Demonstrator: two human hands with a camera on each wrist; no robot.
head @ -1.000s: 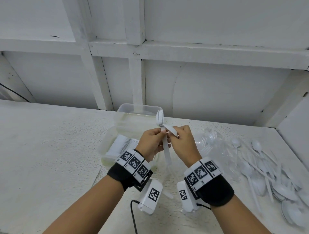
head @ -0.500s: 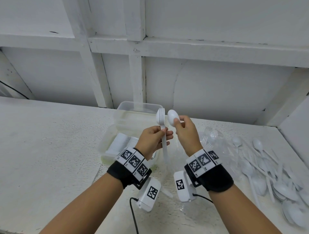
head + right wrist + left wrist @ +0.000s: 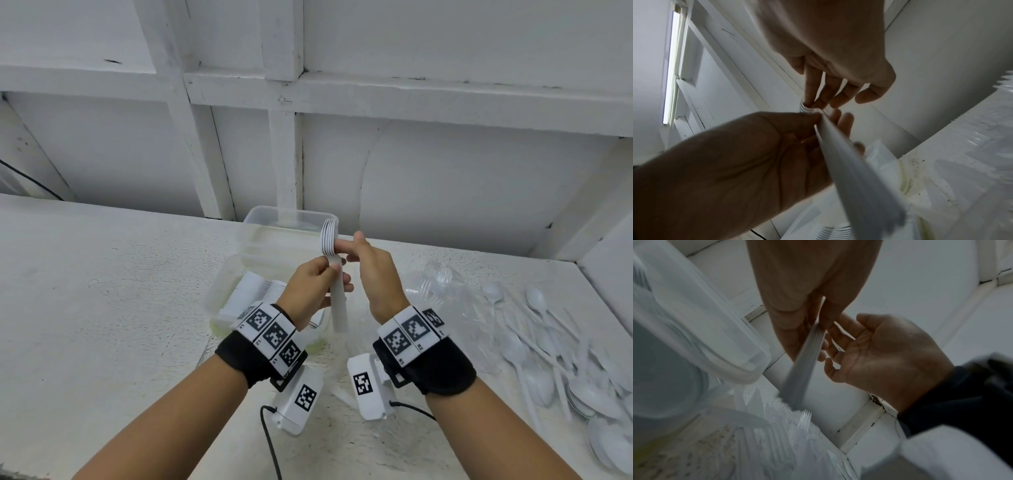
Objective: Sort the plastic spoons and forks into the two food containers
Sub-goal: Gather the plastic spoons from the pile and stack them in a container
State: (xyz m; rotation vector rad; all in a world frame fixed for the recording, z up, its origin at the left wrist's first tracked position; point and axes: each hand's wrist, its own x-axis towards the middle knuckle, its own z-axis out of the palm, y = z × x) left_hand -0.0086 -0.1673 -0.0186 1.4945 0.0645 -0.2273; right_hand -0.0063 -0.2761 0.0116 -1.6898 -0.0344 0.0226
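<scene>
My left hand point(image 3: 311, 287) grips an upright stack of nested white plastic spoons point(image 3: 329, 240) by the handles, above the near container point(image 3: 219, 308). My right hand point(image 3: 376, 274) is beside it, its straight index finger touching the spoon bowls. In the left wrist view my left hand point(image 3: 807, 305) pinches the stack of spoons point(image 3: 803, 363) and my right hand point(image 3: 890, 350) lies open against it. In the right wrist view the fingertips point(image 3: 809, 100) of my right hand touch the top of the spoon stack point(image 3: 855, 175), which my left hand point(image 3: 746, 154) holds.
The near container holds rows of stacked white cutlery point(image 3: 255, 294). A second clear container point(image 3: 291, 219) stands behind it by the wall. A clear bag with forks point(image 3: 442, 284) and several loose spoons point(image 3: 534, 346) lie to the right on the white table.
My right hand brought a single spoon to the stack in my left hand. The spoon now sits on the stack, and my right fingers have straightened against it.
</scene>
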